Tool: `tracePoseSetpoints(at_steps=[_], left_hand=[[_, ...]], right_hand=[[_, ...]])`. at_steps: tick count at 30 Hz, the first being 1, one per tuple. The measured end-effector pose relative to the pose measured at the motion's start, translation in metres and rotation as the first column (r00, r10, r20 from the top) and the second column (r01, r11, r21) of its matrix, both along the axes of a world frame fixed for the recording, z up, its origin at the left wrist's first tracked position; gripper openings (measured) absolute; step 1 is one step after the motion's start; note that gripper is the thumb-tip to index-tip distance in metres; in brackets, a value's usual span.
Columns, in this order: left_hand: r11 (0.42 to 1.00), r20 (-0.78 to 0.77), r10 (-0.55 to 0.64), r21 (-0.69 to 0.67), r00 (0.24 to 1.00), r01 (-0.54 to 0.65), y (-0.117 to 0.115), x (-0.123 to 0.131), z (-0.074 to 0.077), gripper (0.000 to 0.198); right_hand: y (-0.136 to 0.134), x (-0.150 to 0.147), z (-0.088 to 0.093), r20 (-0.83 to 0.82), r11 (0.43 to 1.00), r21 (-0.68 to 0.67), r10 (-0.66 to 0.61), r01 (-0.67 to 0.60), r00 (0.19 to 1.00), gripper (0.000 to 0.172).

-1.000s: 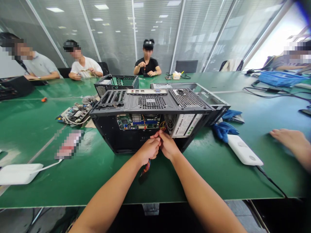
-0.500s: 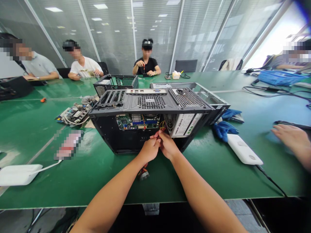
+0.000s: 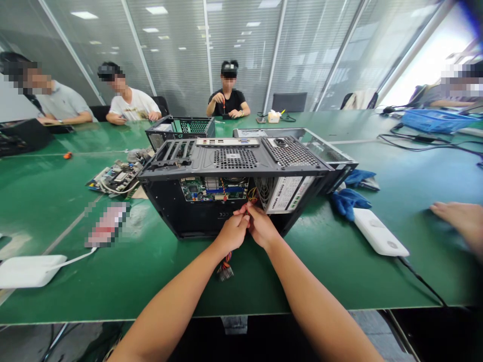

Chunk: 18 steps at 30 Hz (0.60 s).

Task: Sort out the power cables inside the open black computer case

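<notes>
A black computer case [image 3: 196, 221] lies on the green table with its open side facing me. Inside show a motherboard [image 3: 198, 190] and, at right, a power supply [image 3: 289, 193] with a fan and a white label. My left hand [image 3: 234, 231] and my right hand [image 3: 261, 226] meet at the case's open side, both closed on the power supply's cables. Thin yellow and red wires run up from my fingers toward the power supply. Below my left hand dangles a wide cable connector [image 3: 225, 273] on orange and black wires. My fingertips partly hide what they pinch.
Left of the case lie a loose motherboard [image 3: 116, 176], a phone [image 3: 107, 225] and a white charger [image 3: 32, 271]. At right are blue gloves [image 3: 350, 201], a white power strip [image 3: 379, 232] and another person's hand [image 3: 458, 218]. Two more cases stand behind; several people sit around.
The connector hanging below my left hand has swung slightly to the right. The other person's hand at right has shifted right, and the dark object beside it is gone from view.
</notes>
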<state>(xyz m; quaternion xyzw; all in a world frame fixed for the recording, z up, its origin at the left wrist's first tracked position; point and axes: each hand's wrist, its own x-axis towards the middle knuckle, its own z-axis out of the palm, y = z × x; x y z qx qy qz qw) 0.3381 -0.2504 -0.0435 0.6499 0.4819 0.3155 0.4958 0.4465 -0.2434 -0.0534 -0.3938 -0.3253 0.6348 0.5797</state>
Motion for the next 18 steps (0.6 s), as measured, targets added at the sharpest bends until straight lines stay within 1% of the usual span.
tracePoseSetpoints(at_steps=[2, 3, 5, 8, 10, 12, 14, 16, 17, 18], left_hand=[[0.986, -0.179, 0.005, 0.167, 0.984, 0.026, 0.0012, -0.0004, -0.0011, 0.029], [0.974, -0.255, 0.015, 0.222, 0.967, 0.043, 0.0011, -0.0006, -0.0005, 0.029], [0.955, -0.363, 0.043, 0.29, 0.931, 0.069, -0.0001, -0.0007, 0.0016, 0.028], [0.943, -0.416, 0.063, 0.323, 0.907, 0.082, -0.0011, -0.0005, 0.0028, 0.026], [0.949, -0.372, 0.053, 0.308, 0.927, 0.07, -0.0006, -0.0006, 0.0021, 0.025], [0.975, -0.259, 0.008, 0.215, 0.966, 0.049, -0.0003, -0.0006, 0.0018, 0.026], [0.999, -0.083, -0.031, 0.02, 0.996, 0.032, -0.0011, -0.0004, 0.0029, 0.029], [0.979, 0.09, -0.026, -0.199, 0.996, 0.044, -0.0026, -0.0001, 0.0046, 0.031], [0.961, 0.149, -0.013, -0.272, 0.989, 0.053, -0.0032, 0.0, 0.0051, 0.031], [0.951, 0.176, -0.005, -0.304, 0.984, 0.059, -0.0034, 0.0001, 0.0051, 0.032]], right_hand=[[0.0004, -0.0002, -0.0007, -0.008, 1.0, -0.002, 0.006, -0.006, 1.0, 0.042], [0.0007, -0.0004, -0.001, -0.015, 1.0, 0.0, 0.01, -0.01, 1.0, 0.042], [0.0012, -0.0007, -0.0015, -0.031, 1.0, 0.004, 0.015, -0.014, 0.999, 0.041], [0.0014, -0.0008, -0.0015, -0.038, 1.0, 0.007, 0.015, -0.015, 0.999, 0.042], [0.0012, -0.0006, -0.0009, -0.026, 1.0, 0.004, 0.01, -0.01, 1.0, 0.042], [0.001, -0.0007, -0.0004, -0.005, 1.0, -0.002, 0.002, -0.002, 1.0, 0.043], [0.0011, -0.0011, -0.0003, 0.009, 1.0, -0.004, -0.011, 0.011, 1.0, 0.043], [0.0017, -0.0016, -0.0009, 0.012, 1.0, -0.001, -0.026, 0.026, 1.0, 0.042], [0.0019, -0.0018, -0.0013, 0.013, 1.0, -0.001, -0.031, 0.031, 0.999, 0.042], [0.002, -0.0018, -0.0018, 0.018, 0.999, -0.003, -0.033, 0.033, 0.999, 0.041]])
